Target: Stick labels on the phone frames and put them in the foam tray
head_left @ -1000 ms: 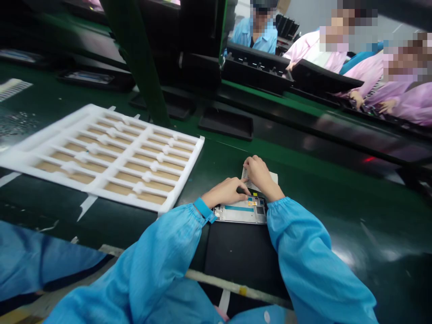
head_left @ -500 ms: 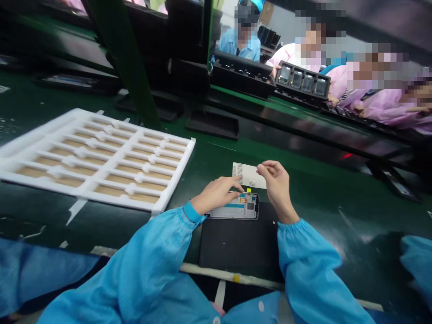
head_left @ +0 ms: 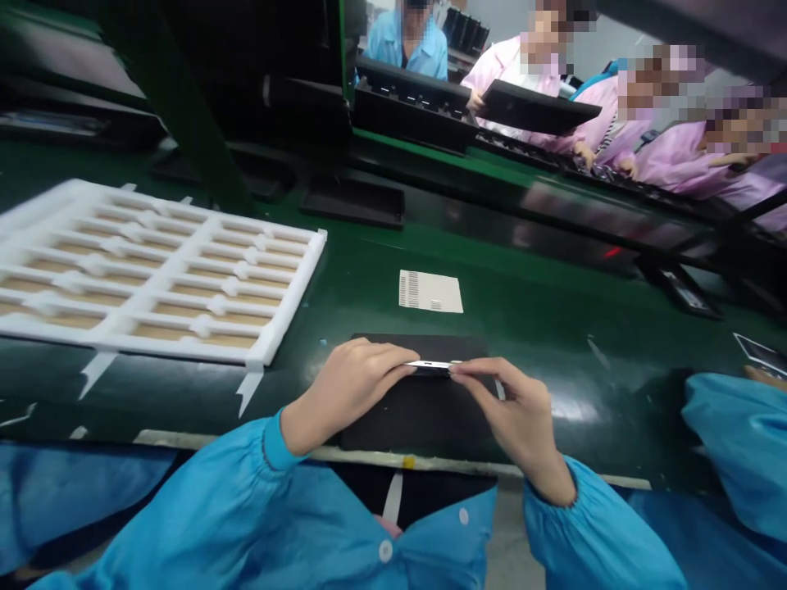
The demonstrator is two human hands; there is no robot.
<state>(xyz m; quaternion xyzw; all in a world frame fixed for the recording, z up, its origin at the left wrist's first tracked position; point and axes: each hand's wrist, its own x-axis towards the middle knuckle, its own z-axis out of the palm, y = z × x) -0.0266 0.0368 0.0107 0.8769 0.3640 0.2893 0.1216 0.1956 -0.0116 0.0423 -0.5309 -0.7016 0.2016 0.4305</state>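
Note:
Both my hands hold a thin phone frame [head_left: 430,367] edge-on above a black mat [head_left: 424,410]. My left hand [head_left: 344,389] grips its left end with the fingers curled round it. My right hand [head_left: 510,410] pinches its right end between thumb and fingers. A white label sheet with printed bars [head_left: 430,292] lies flat on the green belt just beyond the mat, touched by neither hand.
A white foam tray [head_left: 153,274] with slotted rows lies on the belt to the left. Black trays [head_left: 353,201] sit further back. A co-worker's blue sleeve [head_left: 738,442] is at the right. Several people in pink and blue coats work across the line.
My right hand let the label sheet go onto the belt. Both hands lifted the phone frame off the mat and turned it on edge, closer to me.

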